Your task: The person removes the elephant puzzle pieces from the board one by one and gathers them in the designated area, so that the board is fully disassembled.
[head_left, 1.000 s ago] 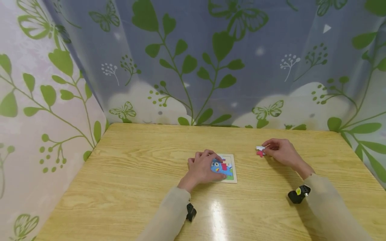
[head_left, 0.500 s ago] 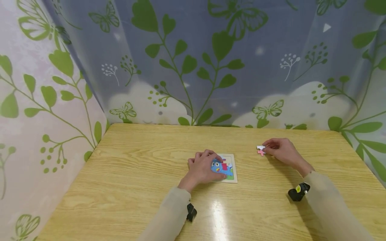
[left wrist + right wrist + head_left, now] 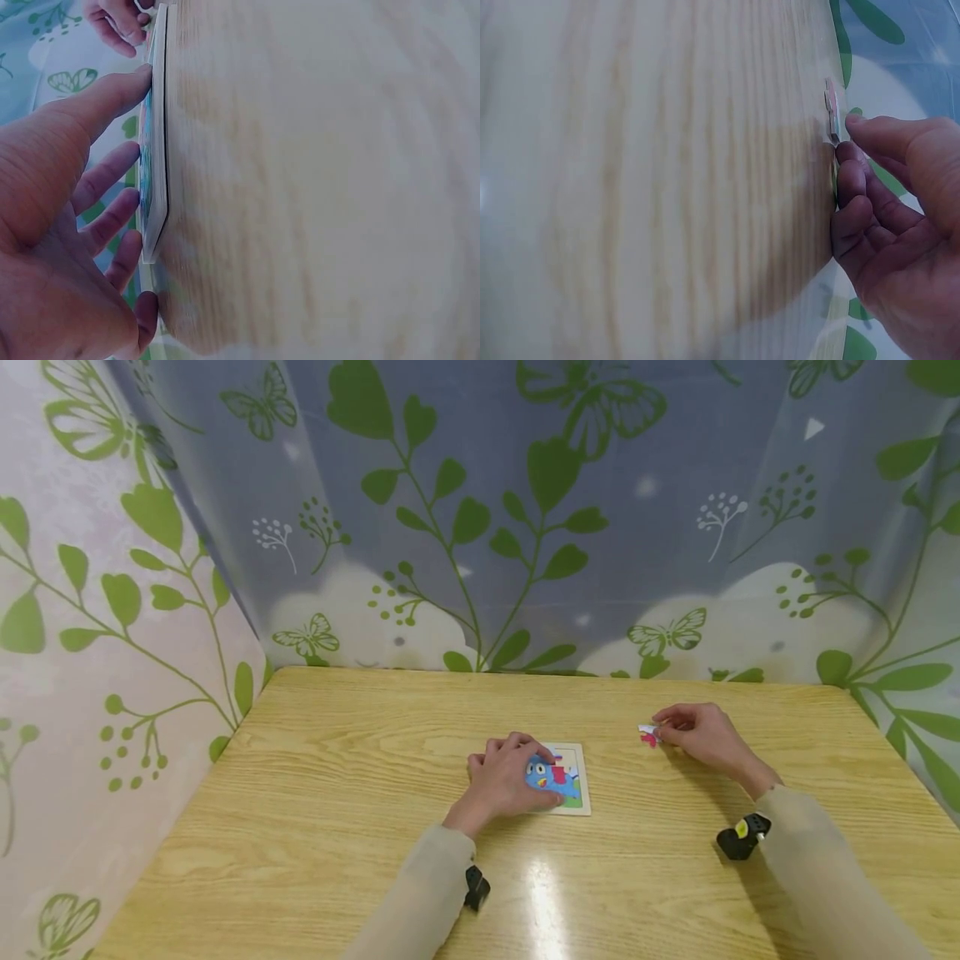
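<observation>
A square jigsaw puzzle board (image 3: 586, 781) with a pale frame lies mid-table, showing a blue cartoon figure with big eyes. My left hand (image 3: 501, 777) rests on its left part with spread fingers, the thumb (image 3: 127, 91) on the near side, covering that part of the picture. In the left wrist view the board is seen edge-on and flat on the wood. To the right, my right hand (image 3: 701, 737) pinches a small white and red puzzle piece (image 3: 647, 737) by its right side, low over the table. In the right wrist view the piece (image 3: 832, 109) appears thin beside the thumb.
The wooden table (image 3: 337, 793) reaches back to a patterned curtain (image 3: 480, 527) with leaves and butterflies. Another curtain (image 3: 120, 577) hangs along the left side. A black wrist camera (image 3: 742, 839) sits under the right sleeve.
The puzzle piece in my right hand has tilted slightly, its red part turning pale and then red again. My left hand and the board have stayed where they were.
</observation>
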{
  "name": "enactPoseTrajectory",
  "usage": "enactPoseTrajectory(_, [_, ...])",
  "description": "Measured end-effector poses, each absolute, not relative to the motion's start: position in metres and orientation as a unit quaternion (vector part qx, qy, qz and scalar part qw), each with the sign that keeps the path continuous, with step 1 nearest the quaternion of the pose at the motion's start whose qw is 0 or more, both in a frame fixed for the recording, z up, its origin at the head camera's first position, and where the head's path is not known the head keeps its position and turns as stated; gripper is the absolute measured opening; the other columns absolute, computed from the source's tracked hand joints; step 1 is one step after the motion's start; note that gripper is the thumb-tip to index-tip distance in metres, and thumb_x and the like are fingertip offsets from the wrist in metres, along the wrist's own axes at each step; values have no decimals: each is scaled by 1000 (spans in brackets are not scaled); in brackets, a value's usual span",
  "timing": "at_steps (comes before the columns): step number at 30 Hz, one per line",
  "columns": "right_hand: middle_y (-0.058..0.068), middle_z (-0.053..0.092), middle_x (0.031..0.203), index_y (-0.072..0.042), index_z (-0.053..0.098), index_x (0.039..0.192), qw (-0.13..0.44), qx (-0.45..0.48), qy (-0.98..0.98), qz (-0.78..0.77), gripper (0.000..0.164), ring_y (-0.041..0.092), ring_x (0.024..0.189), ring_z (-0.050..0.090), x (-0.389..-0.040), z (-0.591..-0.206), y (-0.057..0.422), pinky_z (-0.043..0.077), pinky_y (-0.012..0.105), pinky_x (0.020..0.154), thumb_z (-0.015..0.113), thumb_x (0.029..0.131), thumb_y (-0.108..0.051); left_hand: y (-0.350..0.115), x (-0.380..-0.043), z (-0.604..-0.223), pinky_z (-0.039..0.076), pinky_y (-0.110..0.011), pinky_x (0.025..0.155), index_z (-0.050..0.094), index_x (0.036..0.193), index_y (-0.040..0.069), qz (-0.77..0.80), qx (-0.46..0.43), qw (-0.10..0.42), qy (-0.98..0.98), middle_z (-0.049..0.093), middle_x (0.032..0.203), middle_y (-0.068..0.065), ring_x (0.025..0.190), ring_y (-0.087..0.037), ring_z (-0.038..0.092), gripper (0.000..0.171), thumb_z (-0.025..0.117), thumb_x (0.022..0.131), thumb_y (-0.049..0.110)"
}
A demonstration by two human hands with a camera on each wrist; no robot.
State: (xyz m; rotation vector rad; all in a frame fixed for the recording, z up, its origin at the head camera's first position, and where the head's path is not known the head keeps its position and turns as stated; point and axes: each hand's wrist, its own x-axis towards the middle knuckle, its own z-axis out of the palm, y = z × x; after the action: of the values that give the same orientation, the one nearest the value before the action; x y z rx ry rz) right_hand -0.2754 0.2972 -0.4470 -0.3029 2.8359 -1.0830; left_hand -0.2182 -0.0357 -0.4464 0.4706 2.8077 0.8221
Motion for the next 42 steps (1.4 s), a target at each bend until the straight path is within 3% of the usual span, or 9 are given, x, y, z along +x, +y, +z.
enactPoseTrajectory(14, [16,73,101,0,70,121,40,-99,926,-362,32,13,80,66,-270,-443,296,50,26,61,67,99,-23,-36,-219,-445,28,-59,99,66,122,31,288,160,88,940,49,149,3,134,-34,39,46,80,82,50])
enactPoseTrajectory(42, [7,72,98,-5,73,115,48,-163,916,-364,24,15,83,64,-239,-441,251,53,27,65,72,96,-21,-38,-218,-448,28,-61,100,66,121,33,289,161,85,940,49,148,2,134,-35,40,45,80,83,50])
